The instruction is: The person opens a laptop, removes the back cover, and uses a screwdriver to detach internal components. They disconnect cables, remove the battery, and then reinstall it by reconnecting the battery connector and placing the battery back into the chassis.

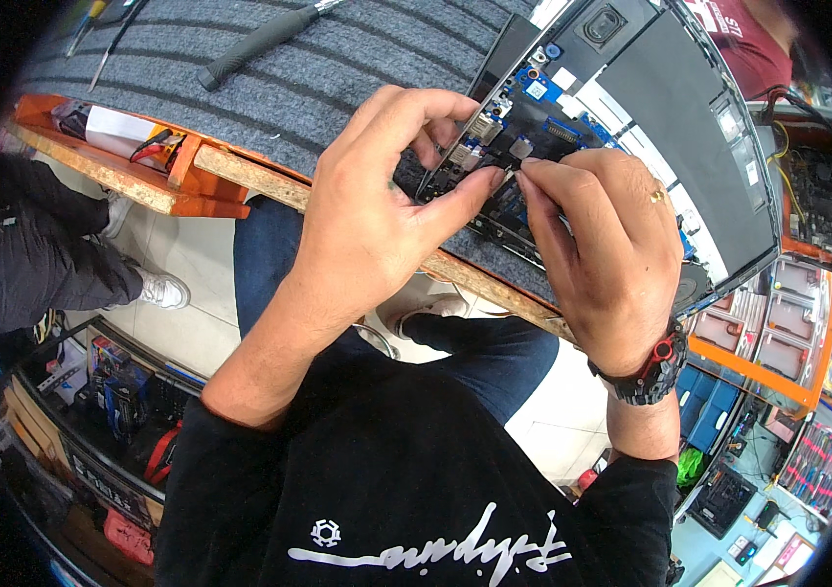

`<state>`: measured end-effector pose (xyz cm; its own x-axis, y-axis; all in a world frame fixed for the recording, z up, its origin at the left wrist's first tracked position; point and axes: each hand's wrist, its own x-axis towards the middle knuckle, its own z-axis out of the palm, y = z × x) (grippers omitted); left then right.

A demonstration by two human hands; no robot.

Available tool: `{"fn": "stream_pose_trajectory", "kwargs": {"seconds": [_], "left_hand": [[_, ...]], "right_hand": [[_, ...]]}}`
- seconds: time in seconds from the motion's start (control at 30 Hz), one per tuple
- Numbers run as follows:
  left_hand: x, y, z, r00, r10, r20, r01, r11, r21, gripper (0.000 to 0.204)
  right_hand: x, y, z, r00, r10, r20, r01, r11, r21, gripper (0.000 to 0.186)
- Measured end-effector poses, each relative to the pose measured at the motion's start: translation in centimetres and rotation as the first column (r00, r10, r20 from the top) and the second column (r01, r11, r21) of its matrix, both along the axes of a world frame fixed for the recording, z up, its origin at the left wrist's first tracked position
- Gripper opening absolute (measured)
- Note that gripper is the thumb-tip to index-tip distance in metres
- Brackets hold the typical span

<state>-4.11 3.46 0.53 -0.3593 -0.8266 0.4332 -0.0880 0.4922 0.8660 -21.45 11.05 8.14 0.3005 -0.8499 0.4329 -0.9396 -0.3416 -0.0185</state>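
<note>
One black shirt (426,470); left hand (372,186), right hand (611,225) at one laptop (670,117).

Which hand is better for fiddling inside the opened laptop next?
Probably the right hand: it reaches over the circuit board, while the left hand seems busy holding the laptop by its edge.

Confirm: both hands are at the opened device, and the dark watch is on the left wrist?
Not quite: the head view shows the dark watch at the wrist of the right hand. That hand and the left hand are both at the opened device.
</note>
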Motion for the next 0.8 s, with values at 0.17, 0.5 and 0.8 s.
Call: {"fn": "stream_pose_trajectory", "kwargs": {"seconds": [0.17,0.5,0.8], "left_hand": [[-0.1,0.2,0.1,1.000,-0.009,0.017,0.010,0.999,-0.034,0.055],[0.0,0.1,-0.2,0.999,-0.036,0.005,0.036,0.999,-0.017,0.056],[0.3,0.1,0.1,0.998,-0.041,0.041,0.040,0.998,0.041,0.055]], "right_hand": [[0.2,0.0,0.3,1.000,-0.004,-0.009,0.005,1.000,0.005,0.020],[0.1,0.0,0.0,1.000,0.000,-0.008,0.000,1.000,-0.010,0.019],[0.7,1.3,3.3,0.986,-0.097,0.134,0.097,0.995,0.006,0.018]]}}
